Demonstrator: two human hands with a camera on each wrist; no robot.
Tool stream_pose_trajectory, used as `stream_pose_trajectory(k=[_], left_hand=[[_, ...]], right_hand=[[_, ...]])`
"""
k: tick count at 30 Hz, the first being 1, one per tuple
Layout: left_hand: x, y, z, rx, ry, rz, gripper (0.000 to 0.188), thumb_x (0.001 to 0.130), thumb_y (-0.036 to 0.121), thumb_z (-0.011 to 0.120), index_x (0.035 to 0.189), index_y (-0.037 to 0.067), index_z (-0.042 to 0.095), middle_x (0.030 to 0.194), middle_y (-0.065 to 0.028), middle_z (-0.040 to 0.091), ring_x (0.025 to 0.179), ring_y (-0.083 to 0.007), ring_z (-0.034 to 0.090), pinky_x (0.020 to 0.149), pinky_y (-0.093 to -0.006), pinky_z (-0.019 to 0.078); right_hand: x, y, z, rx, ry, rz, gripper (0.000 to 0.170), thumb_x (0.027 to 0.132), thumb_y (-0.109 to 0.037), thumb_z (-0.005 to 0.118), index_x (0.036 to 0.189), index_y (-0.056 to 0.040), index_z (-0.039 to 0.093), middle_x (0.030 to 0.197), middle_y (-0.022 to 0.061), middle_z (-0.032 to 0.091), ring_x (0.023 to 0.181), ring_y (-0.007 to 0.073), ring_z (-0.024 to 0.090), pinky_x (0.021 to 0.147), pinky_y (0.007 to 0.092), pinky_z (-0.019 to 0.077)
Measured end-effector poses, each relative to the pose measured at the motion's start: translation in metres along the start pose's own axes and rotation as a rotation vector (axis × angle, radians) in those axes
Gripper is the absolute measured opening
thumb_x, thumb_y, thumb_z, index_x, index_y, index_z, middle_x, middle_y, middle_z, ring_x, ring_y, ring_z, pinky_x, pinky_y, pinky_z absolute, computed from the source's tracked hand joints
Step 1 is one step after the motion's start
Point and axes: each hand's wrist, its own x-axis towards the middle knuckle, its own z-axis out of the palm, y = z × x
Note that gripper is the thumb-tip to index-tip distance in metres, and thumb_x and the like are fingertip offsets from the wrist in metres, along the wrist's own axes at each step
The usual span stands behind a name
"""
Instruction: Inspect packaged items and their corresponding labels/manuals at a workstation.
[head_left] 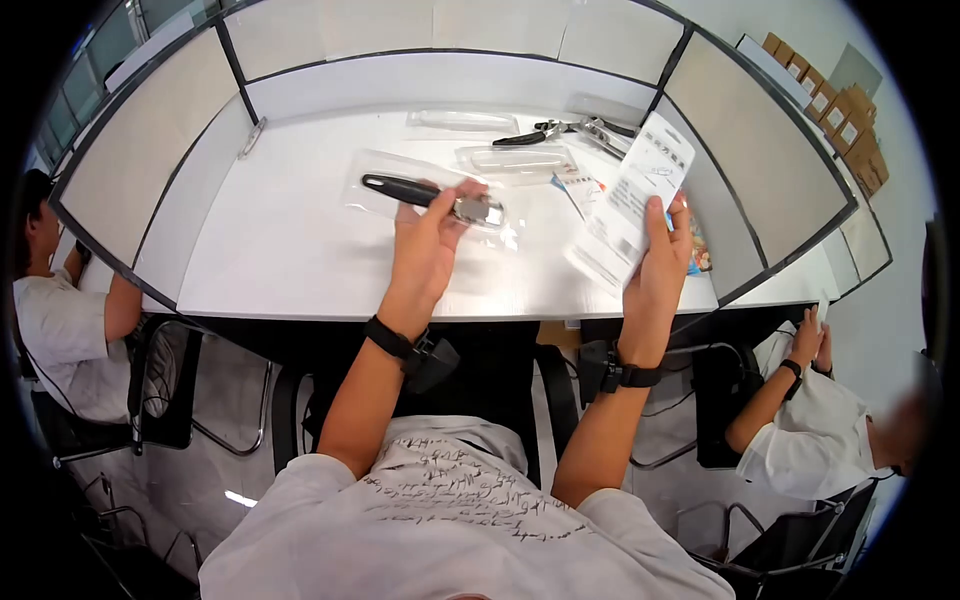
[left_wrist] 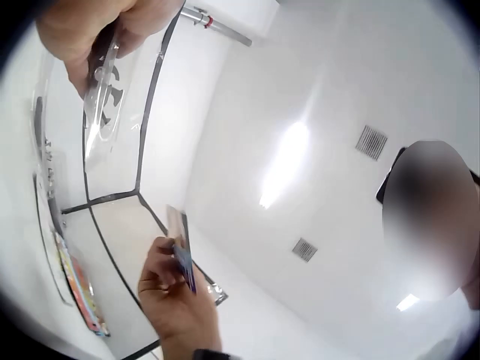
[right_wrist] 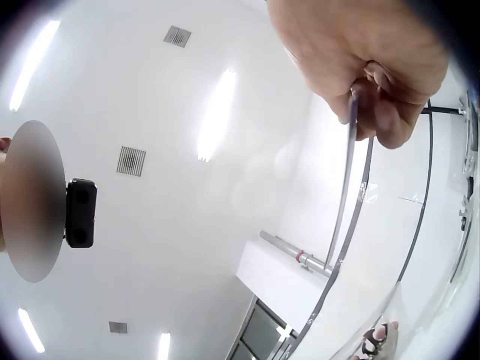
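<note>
My left hand (head_left: 428, 240) grips a clear plastic blister shell (head_left: 355, 200) above the table. Lying across the shell is a tool with a black handle (head_left: 398, 188) and a shiny metal head (head_left: 480, 211); its exact kind does not show. My right hand (head_left: 660, 250) pinches a white printed card (head_left: 635, 195) by its lower right edge, thumb on the printed face. From the left wrist, the clear shell (left_wrist: 105, 124) appears nearly edge-on under the left fingers. The right wrist view has the card (right_wrist: 346, 180) as a thin edge between thumb and fingers.
Clear plastic shells (head_left: 463, 122) and black-handled pliers (head_left: 545, 132) lie toward the back of the table (head_left: 280, 240). Colourful packaging (head_left: 698, 245) sits behind the right hand. A small silver item (head_left: 253, 138) is at the left. White partitions (head_left: 150, 150) enclose the table; people sit on both sides.
</note>
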Motion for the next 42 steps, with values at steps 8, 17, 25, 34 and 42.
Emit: stream_pose_trajectory(k=[8, 17, 25, 34, 42], left_hand=[[-0.006, 0.029, 0.02, -0.143, -0.075, 0.037, 0.01, 0.11, 0.003, 0.055, 0.114, 0.012, 0.058, 0.148, -0.0315, 0.06, 0.145, -0.0455, 0.055, 0.122, -0.0593, 0.0497], [-0.011, 0.033, 0.022, -0.078, -0.07, 0.121, 0.01, 0.112, 0.005, 0.054, 0.113, 0.015, 0.053, 0.145, -0.0295, 0.063, 0.142, -0.0402, 0.059, 0.118, -0.0585, 0.0542], [-0.016, 0.03, 0.025, -0.065, -0.07, 0.125, 0.011, 0.111, 0.004, 0.054, 0.115, 0.014, 0.052, 0.144, -0.0248, 0.065, 0.14, -0.0373, 0.06, 0.114, -0.0565, 0.0576], [-0.018, 0.029, 0.023, -0.113, 0.038, 0.131, 0.009, 0.109, 0.002, 0.056, 0.113, 0.009, 0.054, 0.143, -0.0242, 0.063, 0.139, -0.0392, 0.061, 0.112, -0.0582, 0.0587], [-0.018, 0.028, 0.027, -0.11, 0.122, 0.184, 0.016, 0.108, 0.001, 0.057, 0.118, 0.009, 0.047, 0.144, -0.0248, 0.061, 0.14, -0.0388, 0.058, 0.116, -0.0599, 0.055]], right_hand=[[-0.009, -0.006, 0.019, -0.023, -0.141, 0.132, 0.025, 0.101, -0.009, 0.072, 0.112, 0.0128, 0.066, 0.096, 0.0222, 0.075, 0.062, 0.0278, 0.074, 0.052, 0.0344, 0.0596], [-0.012, -0.01, 0.018, -0.047, -0.242, 0.169, 0.02, 0.1, -0.006, 0.069, 0.104, 0.0131, 0.068, 0.089, 0.0227, 0.075, 0.053, 0.0282, 0.069, 0.048, 0.0377, 0.0556], [-0.014, -0.004, 0.027, -0.141, -0.204, 0.115, 0.024, 0.103, -0.008, 0.07, 0.109, 0.0151, 0.067, 0.092, 0.0246, 0.075, 0.062, 0.0302, 0.075, 0.053, 0.0369, 0.0615], [-0.017, 0.006, 0.032, -0.168, -0.227, 0.049, 0.027, 0.105, -0.012, 0.069, 0.109, 0.0147, 0.066, 0.094, 0.0233, 0.075, 0.068, 0.032, 0.079, 0.057, 0.0362, 0.0663], [-0.028, 0.023, 0.04, -0.052, -0.19, 0.023, 0.026, 0.106, -0.009, 0.068, 0.11, 0.0158, 0.064, 0.092, 0.0222, 0.074, 0.071, 0.0327, 0.079, 0.058, 0.0371, 0.0673]])
